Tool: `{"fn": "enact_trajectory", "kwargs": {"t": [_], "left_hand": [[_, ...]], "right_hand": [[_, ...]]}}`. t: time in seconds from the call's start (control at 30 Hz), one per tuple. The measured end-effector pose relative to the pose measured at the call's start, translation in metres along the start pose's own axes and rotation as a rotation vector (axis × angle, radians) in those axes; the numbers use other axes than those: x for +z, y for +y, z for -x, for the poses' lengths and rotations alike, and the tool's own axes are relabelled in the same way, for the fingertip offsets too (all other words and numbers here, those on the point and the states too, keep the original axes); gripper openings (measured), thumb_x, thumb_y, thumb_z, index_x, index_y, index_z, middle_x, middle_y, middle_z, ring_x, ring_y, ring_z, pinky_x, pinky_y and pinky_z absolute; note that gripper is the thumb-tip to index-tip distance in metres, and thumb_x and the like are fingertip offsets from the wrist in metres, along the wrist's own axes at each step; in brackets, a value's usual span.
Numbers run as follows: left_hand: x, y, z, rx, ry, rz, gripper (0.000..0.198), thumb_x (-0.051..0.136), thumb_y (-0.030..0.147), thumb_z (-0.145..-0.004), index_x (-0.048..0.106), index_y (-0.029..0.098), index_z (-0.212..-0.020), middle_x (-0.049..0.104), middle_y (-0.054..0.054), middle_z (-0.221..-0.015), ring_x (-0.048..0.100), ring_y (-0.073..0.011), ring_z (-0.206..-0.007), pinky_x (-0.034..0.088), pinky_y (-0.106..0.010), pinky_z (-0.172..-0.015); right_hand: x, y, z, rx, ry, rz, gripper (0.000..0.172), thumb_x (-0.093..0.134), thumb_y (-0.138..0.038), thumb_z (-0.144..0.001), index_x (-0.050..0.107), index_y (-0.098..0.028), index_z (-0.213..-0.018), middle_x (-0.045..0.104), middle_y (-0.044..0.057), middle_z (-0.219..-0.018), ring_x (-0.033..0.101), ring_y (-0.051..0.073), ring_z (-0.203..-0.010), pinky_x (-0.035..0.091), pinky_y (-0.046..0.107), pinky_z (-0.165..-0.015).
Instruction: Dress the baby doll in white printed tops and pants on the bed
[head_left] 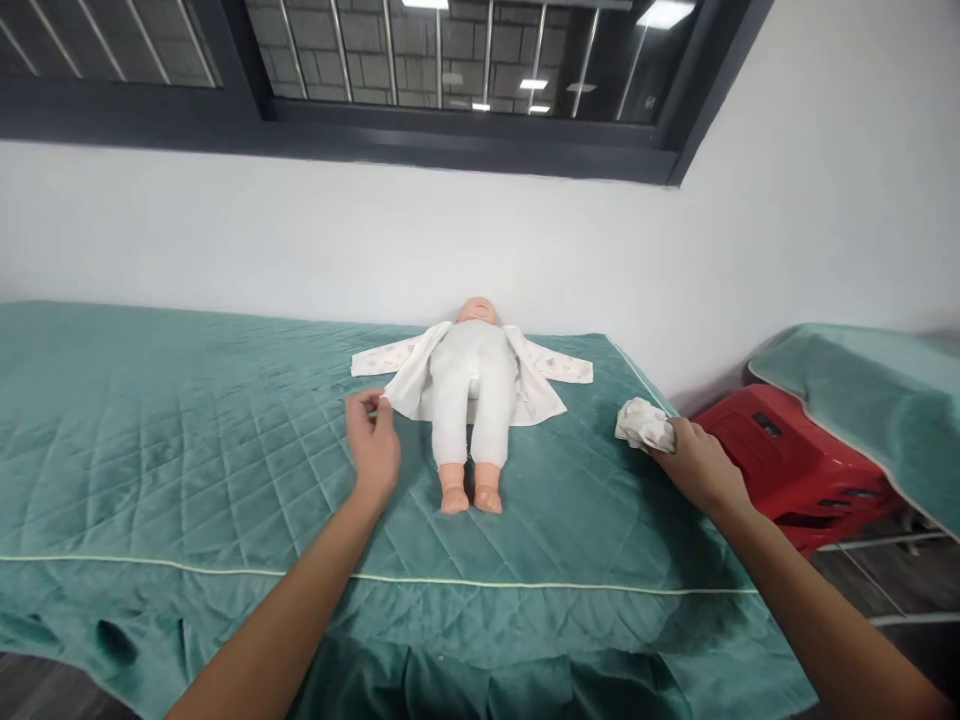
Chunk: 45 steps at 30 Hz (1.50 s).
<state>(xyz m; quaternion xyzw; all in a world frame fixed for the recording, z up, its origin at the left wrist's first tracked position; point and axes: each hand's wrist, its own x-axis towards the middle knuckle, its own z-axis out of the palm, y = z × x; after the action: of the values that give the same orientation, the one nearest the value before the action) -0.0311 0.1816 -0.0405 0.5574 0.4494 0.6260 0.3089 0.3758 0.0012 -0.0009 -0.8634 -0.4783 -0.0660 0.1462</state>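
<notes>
A baby doll (472, 375) lies on its back, head toward the wall, feet toward me. Under it a white baby jacket (546, 398) is spread open, sleeves stretched out to both sides. At the jacket's lower left corner, my left hand (373, 440) is closed in a pinch on the fabric edge. Off to the right, my right hand (701, 460) grips a crumpled white cloth (645, 424) with faint print, close to the bed's right edge. The doll's arms cannot be seen.
A green quilted bed cover (225, 430) lies under the doll. Beyond the bed's right edge stand red plastic stools (795, 450), partly under another green cover (870, 380). A white wall (300, 230) and a dark-framed window (465, 140) rise behind.
</notes>
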Motion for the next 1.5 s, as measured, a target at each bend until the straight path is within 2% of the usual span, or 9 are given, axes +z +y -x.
{"fn": "enact_trajectory", "kwargs": {"t": [0.1,0.17,0.27,0.37,0.63,0.77,0.9,1.07,1.5], "left_hand": [[0.015,0.031,0.019,0.123,-0.099,-0.059,0.019,0.050,0.036,-0.093,0.063,0.022,-0.096,0.063,-0.005,-0.103,0.058,-0.0201,-0.103,0.045,-0.035,-0.092],[0.027,0.054,0.030,0.077,-0.339,-0.008,0.022,0.052,0.037,-0.092,0.066,0.022,-0.099,0.068,-0.006,-0.105,0.061,-0.0215,-0.105,0.046,-0.037,-0.095],[0.041,0.090,0.044,-0.082,-0.683,0.142,0.034,0.059,0.041,-0.088,0.065,0.022,-0.117,0.068,-0.008,-0.123,0.061,-0.0238,-0.115,0.045,-0.038,-0.101],[0.038,0.120,0.051,-0.164,-0.804,0.273,0.046,0.067,0.042,-0.083,0.063,0.022,-0.124,0.064,-0.009,-0.132,0.056,-0.0275,-0.125,0.041,-0.040,-0.107],[0.002,0.160,0.034,-0.103,-0.553,0.401,0.031,0.062,0.028,-0.082,0.070,0.020,-0.110,0.071,-0.005,-0.115,0.062,-0.0249,-0.110,0.047,-0.033,-0.094],[-0.009,0.182,0.020,-0.054,-0.467,0.322,0.024,0.059,0.031,-0.084,0.072,0.018,-0.099,0.072,-0.004,-0.096,0.064,-0.0223,-0.092,0.048,-0.029,-0.079],[-0.019,0.213,0.014,0.023,-0.506,0.222,0.018,0.060,0.027,-0.082,0.072,0.018,-0.092,0.070,-0.002,-0.086,0.062,-0.0203,-0.082,0.048,-0.028,-0.072],[-0.027,0.244,0.012,0.184,-0.593,0.148,0.023,0.054,0.022,-0.085,0.071,0.020,-0.100,0.069,-0.003,-0.097,0.062,-0.0214,-0.092,0.049,-0.031,-0.082],[-0.045,0.287,0.012,0.647,-0.504,0.018,0.022,0.074,0.024,-0.075,0.066,0.022,-0.095,0.063,-0.002,-0.104,0.057,-0.0229,-0.107,0.047,-0.035,-0.094]], "right_hand": [[-0.017,-0.008,-0.008,0.044,-0.021,-0.140,0.028,0.054,-0.042,-0.086,0.060,-0.021,-0.101,0.069,0.015,-0.095,0.064,0.031,-0.086,0.043,0.038,-0.068],[-0.031,-0.033,-0.006,0.050,0.012,-0.345,0.027,0.059,-0.038,-0.082,0.060,-0.019,-0.100,0.069,0.011,-0.093,0.064,0.027,-0.085,0.044,0.036,-0.073],[-0.055,-0.085,0.015,-0.099,0.025,-0.709,0.031,0.064,-0.041,-0.080,0.061,-0.020,-0.102,0.068,0.005,-0.095,0.061,0.022,-0.084,0.046,0.033,-0.075],[-0.077,-0.131,0.045,-0.313,-0.036,-0.982,0.028,0.068,-0.040,-0.080,0.062,-0.021,-0.099,0.066,0.001,-0.091,0.058,0.018,-0.080,0.046,0.030,-0.074],[-0.094,-0.166,0.087,-0.506,-0.263,-1.128,0.031,0.074,-0.031,-0.078,0.063,-0.025,-0.107,0.065,0.000,-0.097,0.059,0.019,-0.088,0.048,0.031,-0.080],[-0.099,-0.168,0.087,-0.611,-0.419,-1.084,0.050,0.078,-0.035,-0.076,0.058,-0.027,-0.121,0.060,0.004,-0.130,0.056,0.023,-0.116,0.045,0.039,-0.099],[-0.129,-0.184,0.079,-0.715,-0.246,-1.109,0.057,0.077,-0.034,-0.079,0.053,-0.033,-0.131,0.047,0.004,-0.147,0.045,0.023,-0.134,0.039,0.043,-0.109],[-0.173,-0.214,0.063,-0.855,0.053,-0.955,0.015,0.071,-0.029,-0.082,0.064,-0.024,-0.095,0.063,0.002,-0.109,0.058,0.020,-0.104,0.046,0.039,-0.095],[-0.199,-0.242,0.063,-0.889,0.205,-0.920,0.011,0.064,-0.029,-0.084,0.061,-0.020,-0.077,0.058,-0.004,-0.073,0.052,0.012,-0.071,0.040,0.026,-0.066]]}}
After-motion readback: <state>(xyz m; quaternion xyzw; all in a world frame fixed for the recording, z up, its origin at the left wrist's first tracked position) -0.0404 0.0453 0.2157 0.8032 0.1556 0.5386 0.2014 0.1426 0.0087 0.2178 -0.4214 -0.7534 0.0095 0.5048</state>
